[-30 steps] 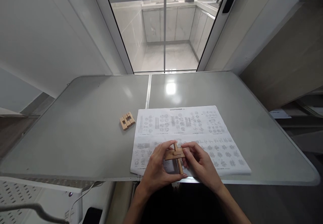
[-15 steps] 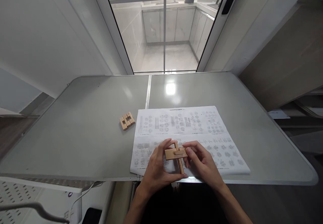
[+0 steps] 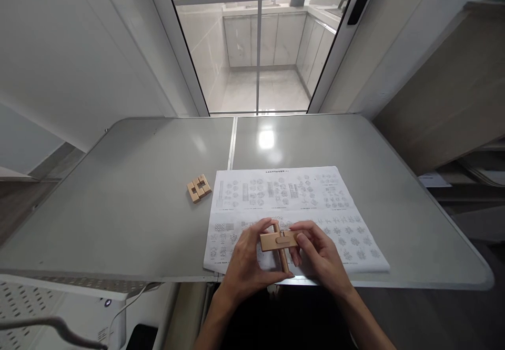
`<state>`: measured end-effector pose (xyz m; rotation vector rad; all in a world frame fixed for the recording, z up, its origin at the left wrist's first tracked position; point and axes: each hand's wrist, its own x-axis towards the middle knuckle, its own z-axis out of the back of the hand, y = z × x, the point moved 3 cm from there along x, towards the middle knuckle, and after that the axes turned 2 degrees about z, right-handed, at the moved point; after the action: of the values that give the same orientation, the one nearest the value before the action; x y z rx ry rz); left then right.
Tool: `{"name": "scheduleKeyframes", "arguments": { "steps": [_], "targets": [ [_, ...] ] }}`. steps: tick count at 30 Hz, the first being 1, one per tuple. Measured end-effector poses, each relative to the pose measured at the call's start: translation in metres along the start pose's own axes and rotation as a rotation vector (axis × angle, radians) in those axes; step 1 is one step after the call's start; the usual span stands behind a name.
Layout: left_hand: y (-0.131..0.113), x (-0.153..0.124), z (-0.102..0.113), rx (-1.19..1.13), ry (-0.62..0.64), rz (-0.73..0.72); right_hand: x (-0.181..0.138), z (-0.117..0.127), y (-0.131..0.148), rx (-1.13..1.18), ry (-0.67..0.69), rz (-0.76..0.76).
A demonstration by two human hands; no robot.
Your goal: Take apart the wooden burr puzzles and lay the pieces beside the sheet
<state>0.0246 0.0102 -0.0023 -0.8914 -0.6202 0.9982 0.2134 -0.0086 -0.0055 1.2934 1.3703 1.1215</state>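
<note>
Between the thumb and fingertips of my left hand (image 3: 249, 250) is a narrow wooden puzzle stick (image 3: 283, 261), gripped by its two ends. A flat, wider wooden puzzle piece (image 3: 270, 241) lies crosswise over the stick's middle, with a small rounded bar on its upper face. My right hand (image 3: 320, 250) pinches the right end of that flat piece, and its fingers partly hide it. Whether the two pieces interlock, I cannot tell. Both hands are just above a printed instruction sheet (image 3: 276, 192).
Left of the sheet, several small wooden puzzle pieces (image 3: 199, 188) lie together on the grey table (image 3: 130, 202). A glass door (image 3: 258, 50) stands beyond the far edge. At the lower left are a white perforated surface (image 3: 27, 302), a cable and a dark phone (image 3: 142, 337).
The flat wooden piece has shifted a little to the right along with my right hand. My left hand keeps its grip on the stick in nearly the same place.
</note>
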Motion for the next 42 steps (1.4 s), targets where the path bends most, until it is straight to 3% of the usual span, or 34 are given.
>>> {"name": "scheduleKeyframes", "arguments": {
  "steps": [11, 20, 29, 42],
  "targets": [
    [0.0, -0.001, 0.0, 0.003, -0.017, -0.007, -0.005, 0.008, -0.01, 0.085, -0.062, 0.031],
    [-0.004, 0.001, 0.002, 0.011, -0.02, -0.006, 0.003, 0.012, -0.012, -0.056, -0.444, 0.022],
    [-0.004, 0.001, 0.002, 0.006, -0.026, -0.004, 0.005, 0.003, -0.016, -0.502, -0.332, 0.112],
    [0.0, 0.0, 0.006, -0.214, -0.063, 0.109, 0.007, -0.004, -0.013, -0.774, -0.278, 0.247]
  ]
}}
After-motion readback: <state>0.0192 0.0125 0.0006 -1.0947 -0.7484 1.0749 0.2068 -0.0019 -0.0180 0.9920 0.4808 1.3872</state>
